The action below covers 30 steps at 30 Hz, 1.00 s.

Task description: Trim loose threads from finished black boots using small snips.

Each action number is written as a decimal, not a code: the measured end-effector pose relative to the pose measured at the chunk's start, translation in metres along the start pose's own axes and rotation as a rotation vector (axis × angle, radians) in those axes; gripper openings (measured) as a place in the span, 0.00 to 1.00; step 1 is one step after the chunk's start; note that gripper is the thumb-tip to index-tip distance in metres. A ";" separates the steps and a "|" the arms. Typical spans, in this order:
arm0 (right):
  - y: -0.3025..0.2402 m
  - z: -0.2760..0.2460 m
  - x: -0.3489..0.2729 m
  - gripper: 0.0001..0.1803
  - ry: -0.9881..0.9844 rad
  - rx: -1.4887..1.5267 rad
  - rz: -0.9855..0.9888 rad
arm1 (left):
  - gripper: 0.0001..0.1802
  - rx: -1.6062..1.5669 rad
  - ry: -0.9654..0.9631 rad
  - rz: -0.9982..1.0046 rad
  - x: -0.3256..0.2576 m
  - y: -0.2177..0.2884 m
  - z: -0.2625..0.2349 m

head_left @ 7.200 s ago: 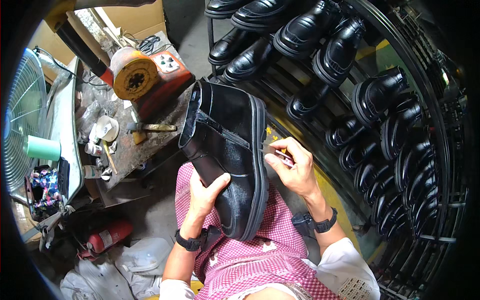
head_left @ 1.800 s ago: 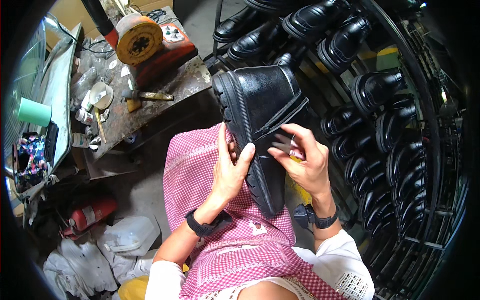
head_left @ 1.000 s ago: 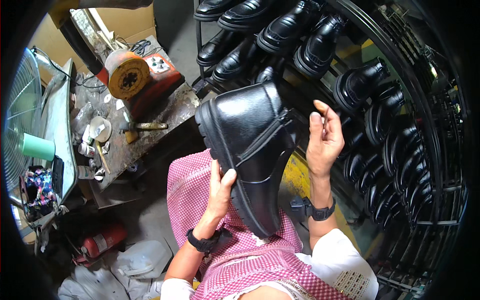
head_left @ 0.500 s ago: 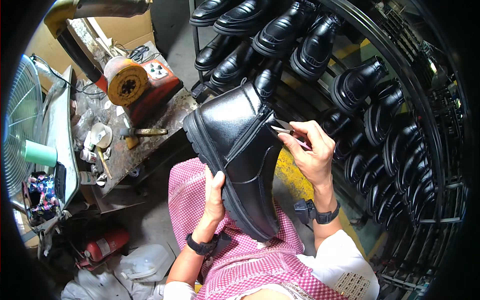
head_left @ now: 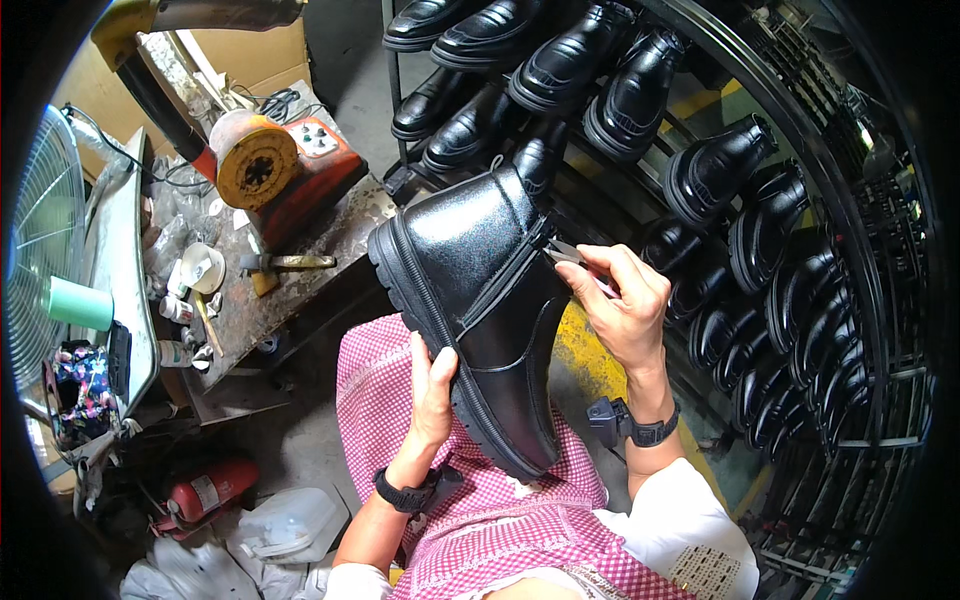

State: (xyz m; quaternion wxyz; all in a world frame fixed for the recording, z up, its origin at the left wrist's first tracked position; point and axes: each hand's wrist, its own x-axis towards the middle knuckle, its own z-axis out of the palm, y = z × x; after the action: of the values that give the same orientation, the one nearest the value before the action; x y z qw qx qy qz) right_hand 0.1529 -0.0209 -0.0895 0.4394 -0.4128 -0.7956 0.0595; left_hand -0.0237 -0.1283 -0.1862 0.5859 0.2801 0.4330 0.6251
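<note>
A black leather ankle boot (head_left: 500, 290) with a thick ridged sole and a side zipper lies tilted over my lap. My left hand (head_left: 430, 390) grips it by the sole, thumb on the sole's edge. Between the fingers of my right hand (head_left: 625, 305) is a pair of small thread snips (head_left: 566, 251) with pointed metal blades. Their tips are at the boot's top opening, near the zipper's upper end. Whether they touch the leather or a thread is too small to tell. Most of the snips' handle is hidden in my fingers.
Racks of black boots (head_left: 628, 95) stand ahead and to the right. On the left, a worn workbench (head_left: 270, 320) carries an orange machine (head_left: 300, 170), a hammer (head_left: 290, 263) and small pots. A fan (head_left: 50, 220) and a red fire extinguisher (head_left: 210, 490) are further left.
The boot has turned slightly in my left hand, its zipper side showing a little more. The snips' blades have shifted slightly upward along the boot's top edge.
</note>
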 end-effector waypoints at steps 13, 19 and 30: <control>0.008 0.015 -0.072 0.19 0.015 1.102 0.942 | 0.30 -0.722 0.067 -0.318 0.007 0.003 -0.010; -0.016 0.022 -0.120 0.37 -0.362 1.540 1.212 | 0.29 -1.134 -0.337 -0.257 0.021 -0.017 -0.010; 0.029 -0.007 -0.140 0.28 0.082 0.755 0.877 | 0.20 0.259 0.120 0.070 0.043 -0.016 0.013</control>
State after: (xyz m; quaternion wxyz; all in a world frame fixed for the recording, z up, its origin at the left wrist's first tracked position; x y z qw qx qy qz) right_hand 0.2140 -0.1028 -0.1892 0.5208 -0.5206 -0.4561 0.4998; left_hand -0.0114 -0.0847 -0.2012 0.4958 0.3303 0.5342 0.5998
